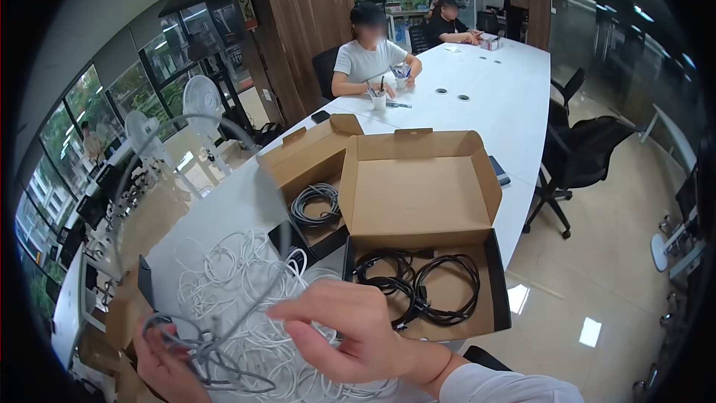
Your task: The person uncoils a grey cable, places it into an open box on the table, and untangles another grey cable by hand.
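At the lower left, my left hand [165, 362] is closed on a bundle of grey cable [239, 384]. A long loop of this cable arcs blurred through the air above the table. My right hand [339, 328] is in front of the pile, its fingers curled and the index finger bent forward. Its fingertip is beside the grey strand; whether it grips it is unclear. Tangled white cables [231, 272] lie heaped on the table beneath both hands. An open cardboard box [425, 186] beside my right hand holds coiled black cables [447, 291].
A second open box [317, 142] behind contains a coiled grey cable [315, 204]. More cardboard [123, 313] stands at the left edge. Across the white table [492, 112], a seated person [373, 60] handles cups of pens [378, 98]. Black chairs [589, 149] stand at right.
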The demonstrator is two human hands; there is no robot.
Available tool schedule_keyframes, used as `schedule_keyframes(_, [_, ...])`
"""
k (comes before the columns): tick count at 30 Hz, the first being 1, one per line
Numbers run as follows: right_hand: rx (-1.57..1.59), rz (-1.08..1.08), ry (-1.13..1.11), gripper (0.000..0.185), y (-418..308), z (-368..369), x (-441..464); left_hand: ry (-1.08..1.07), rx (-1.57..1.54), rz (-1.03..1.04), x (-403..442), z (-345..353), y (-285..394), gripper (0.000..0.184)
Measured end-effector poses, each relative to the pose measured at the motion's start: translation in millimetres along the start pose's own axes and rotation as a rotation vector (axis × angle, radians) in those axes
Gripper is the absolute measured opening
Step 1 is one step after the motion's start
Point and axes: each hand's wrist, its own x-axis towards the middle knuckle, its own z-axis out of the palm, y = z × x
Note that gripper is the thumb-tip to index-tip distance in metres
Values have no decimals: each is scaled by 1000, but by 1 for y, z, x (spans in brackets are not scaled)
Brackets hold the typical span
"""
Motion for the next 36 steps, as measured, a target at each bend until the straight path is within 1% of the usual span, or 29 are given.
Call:
schedule_keyframes(1, [-44,42,-8,20,0,6,1,-42,20,19,-2,5,1,31])
schedule_keyframes(2, [-85,36,-28,25,7,11,0,-109,-63,-112,-6,14,13,30])
schedule_keyframes(5, [-251,30,-71,29,15,25,4,-128,-194,-70,-8,35,11,24])
schedule_keyframes(6, [-300,59,-126,33,17,29,4,-217,-231,-74,-9,43,10,24])
schedule_keyframes(9, [-308,207,-282,34,19,41,0,-456,-375,-88,-15,74,3,23])
schedule_keyframes(11, [-302,222,-324,33,21,49,0,-578,-468,-69,-17,96,-4,22])
schedule_keyframes(12, [-291,236,-345,33,22,53,-1,-629,-560,-114,-17,99,-5,20])
schedule_keyframes(15, [-247,57,-189,26,39,65,-3,-794,-850,-259,-8,100,-11,16])
schedule_keyframes(16, [-212,61,-108,25,38,68,-2,-864,-958,-327,-4,97,-17,16])
schedule_keyframes(18, [-217,-65,4,26,36,62,-4,-1003,-1113,-445,2,91,-29,18])
schedule_keyframes(20, [-198,-195,146,27,41,58,-10,-1023,-1224,-421,4,86,-34,21])
schedule_keyframes(21, [-189,-207,215,26,45,58,-11,-1033,-1281,-410,4,83,-36,23])
schedule_keyframes(23, [-164,-226,348,25,52,60,-10,-957,-1315,-466,4,79,-32,23])
schedule_keyframes(24, [-167,-184,315,25,55,57,-10,-906,-1326,-498,3,76,-29,23])
schedule_keyframes(27, [-233,25,313,26,58,60,0,-820,-1333,-528,0,81,-39,19])
schedule_keyframes(28, [-174,87,288,26,60,61,1,-781,-1310,-528,-1,81,-37,16])
schedule_keyframes(31, [-26,239,229,26,63,64,3,-771,-1209,-454,-2,79,-36,16])
schedule_keyframes(33, [65,326,199,25,63,64,1,-723,-1171,-470,-5,76,-33,21])
schedule_keyframes(36, [-16,348,81,25,70,60,-3,-661,-1133,-467,-8,72,-28,34])
